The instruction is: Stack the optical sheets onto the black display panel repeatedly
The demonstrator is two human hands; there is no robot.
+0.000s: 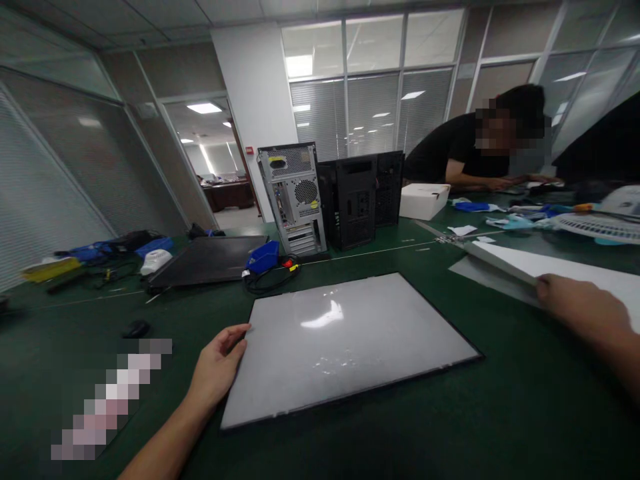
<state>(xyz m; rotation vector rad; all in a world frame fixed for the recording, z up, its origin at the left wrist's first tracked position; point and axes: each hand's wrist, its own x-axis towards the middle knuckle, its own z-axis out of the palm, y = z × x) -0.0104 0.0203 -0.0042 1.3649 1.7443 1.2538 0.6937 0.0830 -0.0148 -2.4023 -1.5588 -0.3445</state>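
A flat whitish panel with a thin black frame (370, 333) lies on the green table, its glossy surface reflecting light. My left hand (220, 363) touches the panel's left edge, fingers bent and apart from the thumb. At the right, my right hand (583, 303) pinches the near edge of a white sheet (565, 263), slightly lifted. Beneath that sheet, a translucent sheet (500, 280) shows partly; where it ends is hidden.
A computer case (297, 200) and black case parts (355, 203) stand behind the panel. Left of them lie a dark screen (210, 260) and blue connector (263, 257). A mouse (136, 329) sits left. Another person (465, 147) leans over the table beyond a white box (424, 201).
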